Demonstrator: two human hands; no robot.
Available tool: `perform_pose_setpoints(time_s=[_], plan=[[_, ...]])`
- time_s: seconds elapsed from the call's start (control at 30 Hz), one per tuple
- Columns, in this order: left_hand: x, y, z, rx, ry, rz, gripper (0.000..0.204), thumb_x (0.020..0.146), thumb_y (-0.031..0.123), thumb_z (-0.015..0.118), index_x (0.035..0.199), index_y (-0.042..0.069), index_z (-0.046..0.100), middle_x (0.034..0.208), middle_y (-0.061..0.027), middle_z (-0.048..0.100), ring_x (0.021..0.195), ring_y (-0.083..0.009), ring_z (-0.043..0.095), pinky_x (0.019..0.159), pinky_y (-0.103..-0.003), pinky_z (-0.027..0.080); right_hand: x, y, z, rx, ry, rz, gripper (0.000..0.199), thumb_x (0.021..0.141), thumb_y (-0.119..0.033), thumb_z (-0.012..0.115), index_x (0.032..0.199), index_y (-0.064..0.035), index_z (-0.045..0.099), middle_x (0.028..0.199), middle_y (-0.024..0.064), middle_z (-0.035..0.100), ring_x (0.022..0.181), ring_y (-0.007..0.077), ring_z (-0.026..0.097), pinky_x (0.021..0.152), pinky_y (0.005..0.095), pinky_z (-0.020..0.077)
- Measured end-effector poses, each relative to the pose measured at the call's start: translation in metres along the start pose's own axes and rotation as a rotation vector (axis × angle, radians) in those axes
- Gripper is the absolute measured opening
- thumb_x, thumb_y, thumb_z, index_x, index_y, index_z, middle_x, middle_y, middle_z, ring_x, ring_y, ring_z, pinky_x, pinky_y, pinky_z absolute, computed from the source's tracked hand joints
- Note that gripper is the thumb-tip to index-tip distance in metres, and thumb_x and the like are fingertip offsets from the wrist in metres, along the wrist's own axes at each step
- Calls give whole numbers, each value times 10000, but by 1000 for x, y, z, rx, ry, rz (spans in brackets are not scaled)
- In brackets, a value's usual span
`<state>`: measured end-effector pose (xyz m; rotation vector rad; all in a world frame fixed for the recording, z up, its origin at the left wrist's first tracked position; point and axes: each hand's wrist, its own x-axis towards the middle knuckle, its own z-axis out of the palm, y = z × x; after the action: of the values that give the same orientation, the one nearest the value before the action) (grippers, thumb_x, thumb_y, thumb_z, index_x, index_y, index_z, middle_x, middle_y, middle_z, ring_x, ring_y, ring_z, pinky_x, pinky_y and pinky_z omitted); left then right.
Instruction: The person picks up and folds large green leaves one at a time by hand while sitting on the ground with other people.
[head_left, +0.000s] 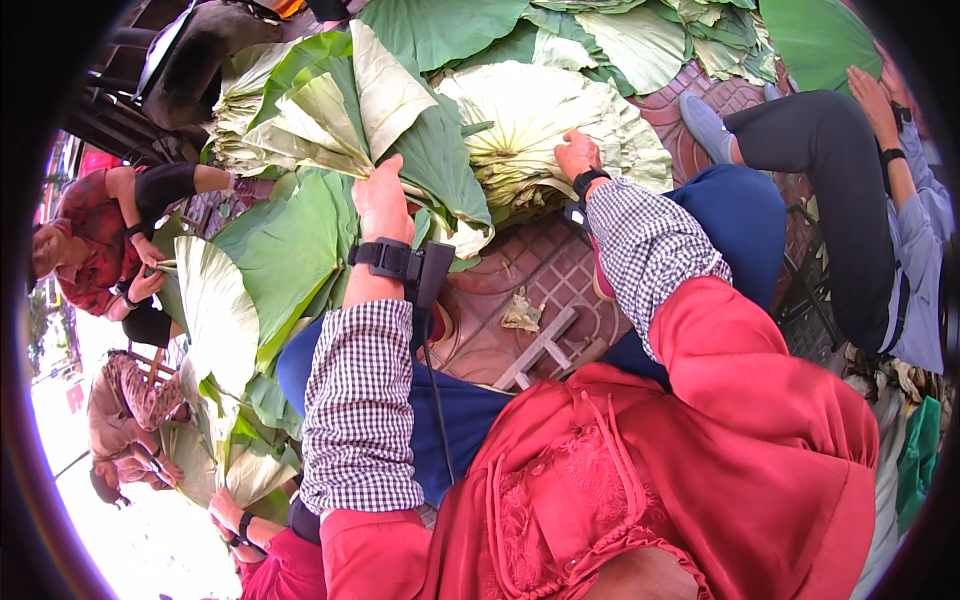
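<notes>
My left hand [383, 200], with a black strap on its wrist, grips the edge of a large green leaf [420, 140] that is partly folded so its pale underside shows. My right hand [577, 154], also with a black wristband, has its fingers curled on a round stack of pale green leaves [530, 115] lying on the ground ahead. Both forearms are in checked sleeves under red cloth. More big green leaves [290, 250] lie beside my left hand.
Patterned red paving [520, 270] shows between my knees, with a pale wooden frame [545, 345] on it. A person in red [95, 235] handles leaves at the left. Another person's dark-trousered leg [830, 150] is at the right. Leaf heaps [640, 40] fill the far side.
</notes>
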<state>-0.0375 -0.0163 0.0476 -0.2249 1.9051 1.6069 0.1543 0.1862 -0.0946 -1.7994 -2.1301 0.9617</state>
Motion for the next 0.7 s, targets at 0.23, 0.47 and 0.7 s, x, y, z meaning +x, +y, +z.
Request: perform_pose_setpoints(time_s=[0.23,0.47,0.7], plan=[[3,-13,12,-8,-19,170,274,786,172,642,953,-22,545,820,-109,611,636,-227,613,524,-377,551,53,22,0,-69,-53,49,426,755,-234,524,1151,-87,578,1121,191,594,1110,389,500,929,470,398],[-14,0,16,21,-3,57,247,787,199,646,928,15,560,786,-78,607,616,-207,602,520,-356,522,93,15,18,-238,-243,227,429,780,-263,507,1190,-155,573,1253,135,522,1235,385,327,974,558,264],[-2,-6,3,-1,33,46,239,777,191,653,902,15,553,747,-69,586,620,-206,594,521,-369,523,79,-4,32,128,180,-262,343,733,-163,553,1038,-24,625,1170,160,553,1089,355,494,927,393,408]])
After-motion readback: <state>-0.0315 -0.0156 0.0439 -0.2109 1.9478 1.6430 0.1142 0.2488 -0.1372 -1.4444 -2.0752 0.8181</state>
